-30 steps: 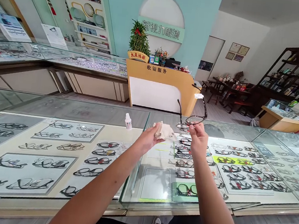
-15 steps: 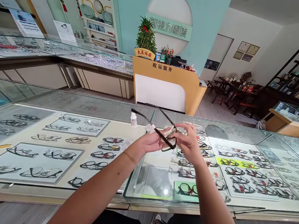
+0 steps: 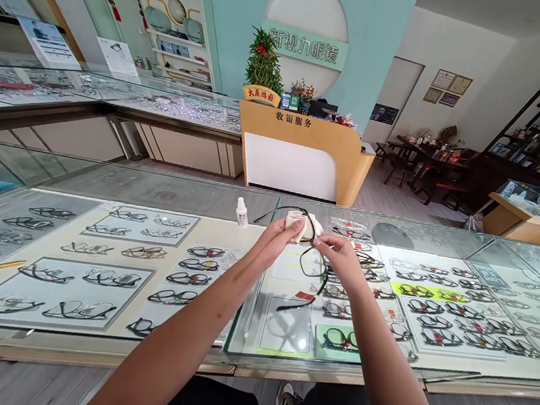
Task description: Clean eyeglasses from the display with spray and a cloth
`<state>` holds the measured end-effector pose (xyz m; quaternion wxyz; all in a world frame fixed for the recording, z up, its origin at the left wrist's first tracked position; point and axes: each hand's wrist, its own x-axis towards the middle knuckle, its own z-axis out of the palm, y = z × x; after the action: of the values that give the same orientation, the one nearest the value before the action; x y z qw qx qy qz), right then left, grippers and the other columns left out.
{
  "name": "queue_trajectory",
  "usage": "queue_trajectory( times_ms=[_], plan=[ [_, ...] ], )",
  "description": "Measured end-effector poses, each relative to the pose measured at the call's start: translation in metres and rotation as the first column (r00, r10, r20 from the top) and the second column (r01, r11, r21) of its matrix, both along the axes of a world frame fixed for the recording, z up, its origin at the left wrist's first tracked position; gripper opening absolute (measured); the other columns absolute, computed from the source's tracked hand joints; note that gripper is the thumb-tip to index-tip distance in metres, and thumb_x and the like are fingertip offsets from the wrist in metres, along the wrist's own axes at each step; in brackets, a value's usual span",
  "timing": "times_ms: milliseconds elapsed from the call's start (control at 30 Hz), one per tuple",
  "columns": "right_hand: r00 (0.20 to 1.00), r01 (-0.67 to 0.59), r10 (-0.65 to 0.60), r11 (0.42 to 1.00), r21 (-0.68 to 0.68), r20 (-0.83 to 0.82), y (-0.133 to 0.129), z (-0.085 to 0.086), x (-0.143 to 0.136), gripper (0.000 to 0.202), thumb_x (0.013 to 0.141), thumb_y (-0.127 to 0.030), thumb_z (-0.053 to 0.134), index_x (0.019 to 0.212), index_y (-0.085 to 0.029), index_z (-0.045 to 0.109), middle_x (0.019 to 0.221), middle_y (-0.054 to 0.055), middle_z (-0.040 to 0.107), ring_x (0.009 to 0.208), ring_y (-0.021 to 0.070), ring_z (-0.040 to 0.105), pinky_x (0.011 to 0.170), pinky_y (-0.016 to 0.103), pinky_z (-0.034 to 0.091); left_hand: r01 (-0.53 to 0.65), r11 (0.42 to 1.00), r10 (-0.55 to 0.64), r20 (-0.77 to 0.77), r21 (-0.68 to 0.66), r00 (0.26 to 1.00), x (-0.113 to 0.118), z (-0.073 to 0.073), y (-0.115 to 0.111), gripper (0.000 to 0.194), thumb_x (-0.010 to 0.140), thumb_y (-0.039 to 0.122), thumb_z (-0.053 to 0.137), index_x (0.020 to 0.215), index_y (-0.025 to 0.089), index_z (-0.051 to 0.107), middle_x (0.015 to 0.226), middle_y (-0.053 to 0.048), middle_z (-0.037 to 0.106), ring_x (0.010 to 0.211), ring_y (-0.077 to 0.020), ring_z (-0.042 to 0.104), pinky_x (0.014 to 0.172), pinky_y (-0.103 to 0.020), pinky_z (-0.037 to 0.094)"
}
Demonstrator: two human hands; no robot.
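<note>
Two hands (image 3: 280, 237) (image 3: 342, 256), grip tight on eyeglasses (image 3: 312, 264) apparently partly inside cloth (image 3: 297, 217), above frame-filled showcase (image 3: 289, 374)

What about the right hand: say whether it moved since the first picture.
Yes: judged by the bottle, the right hand moved left and lower in view.
</note>
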<state>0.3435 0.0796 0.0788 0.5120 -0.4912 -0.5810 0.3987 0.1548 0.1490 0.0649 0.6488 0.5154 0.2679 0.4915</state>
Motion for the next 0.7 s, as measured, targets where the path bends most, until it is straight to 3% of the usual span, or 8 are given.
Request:
queue_trajectory(
  times_ms=[167,267,367,467,700],
  plan=[
    [0.931,-0.206,0.126,0.956,-0.210,-0.342,0.006,-0.011,-0.002,0.034,0.076,-0.055,0.088,0.082,-0.022,0.084,0.088,0.004,0.072,0.081,0.0174,0.052,0.077,0.033,0.037,0.002,0.999,-0.002,-0.005,0.033,1.000,0.002,-0.002,0.000,0.050,0.080,0.061,0.086,0.097,0.016,0.074,0.086,-0.004,0.072,0.079,-0.0176,0.060,0.074,-0.030,0.044],
    [0.865,-0.291,0.140,0.922,-0.255,-0.483,0.006,-0.012,-0.003,0.038,0.069,-0.053,0.094,0.083,-0.020,0.083,0.082,0.004,0.070,0.073,0.0144,0.049,0.069,0.031,0.035,0.066,0.998,-0.066,-0.008,0.024,0.998,-0.001,0.004,-0.002,0.048,0.076,0.055,0.091,0.097,0.017,0.072,0.080,-0.002,0.068,0.071,-0.0141,0.055,0.067,-0.028,0.039],
    [0.833,-0.332,0.147,0.904,-0.268,-0.534,0.006,-0.011,-0.004,0.038,0.066,-0.050,0.098,0.080,-0.019,0.082,0.081,0.004,0.070,0.070,0.0127,0.048,0.066,0.030,0.035,0.159,0.987,-0.158,-0.032,0.022,0.987,-0.005,0.009,-0.005,0.045,0.073,0.045,0.095,0.095,0.017,0.068,0.075,0.001,0.063,0.064,-0.0110,0.050,0.061,-0.027,0.035],
    [0.814,-0.377,0.180,0.887,-0.267,-0.552,0.005,-0.011,-0.005,0.040,0.064,-0.051,0.100,0.077,-0.018,0.081,0.083,0.004,0.071,0.069,0.0112,0.047,0.065,0.029,0.036,0.176,0.984,-0.175,-0.031,0.017,0.984,-0.004,0.009,-0.007,0.048,0.072,0.043,0.096,0.100,0.017,0.067,0.081,0.000,0.067,0.069,-0.0121,0.056,0.064,-0.026,0.040],
    [0.815,-0.383,0.198,0.890,-0.249,-0.544,0.004,-0.011,-0.012,0.043,0.064,-0.054,0.100,0.079,-0.018,0.082,0.079,0.003,0.068,0.070,0.0109,0.047,0.065,0.027,0.037,-0.018,1.000,0.018,0.000,0.001,1.000,0.009,-0.002,-0.004,0.050,0.076,0.061,0.089,0.092,0.017,0.071,0.077,-0.001,0.069,0.068,-0.0134,0.058,0.067,-0.028,0.045]
  ],
)
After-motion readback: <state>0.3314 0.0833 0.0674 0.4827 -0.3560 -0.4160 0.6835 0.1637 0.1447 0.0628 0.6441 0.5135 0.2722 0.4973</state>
